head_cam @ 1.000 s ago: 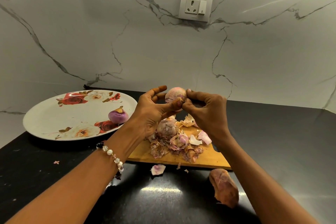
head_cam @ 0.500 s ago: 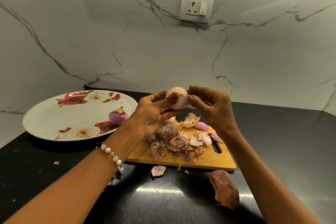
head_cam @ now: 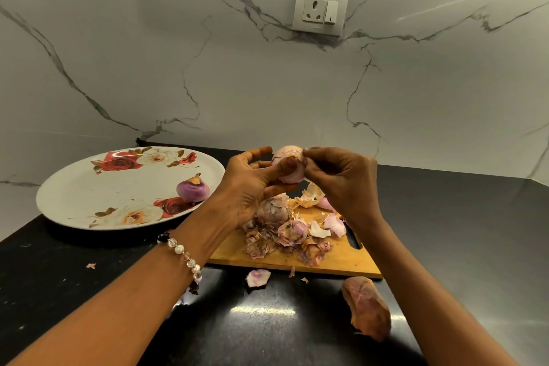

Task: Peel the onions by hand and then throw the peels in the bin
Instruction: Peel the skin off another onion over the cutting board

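My left hand (head_cam: 248,187) grips a pale pink onion (head_cam: 289,165) above the wooden cutting board (head_cam: 341,261), thumb pressed on its front. My right hand (head_cam: 341,184) pinches the skin at the onion's top right. An unpeeled onion (head_cam: 273,211) lies on the board among a heap of dry peels (head_cam: 288,238). A peeled purple onion (head_cam: 193,191) sits on the floral plate (head_cam: 89,187) at the left. No bin is in view.
A large loose peel (head_cam: 367,307) lies on the black counter (head_cam: 460,246) near the front right. A small pink peel piece (head_cam: 258,277) lies just in front of the board. A marble wall with a socket (head_cam: 320,9) rises behind.
The left hand has turned the onion a little and its thumb now lies across the front. The right hand's fingertips have shifted to the onion's top.
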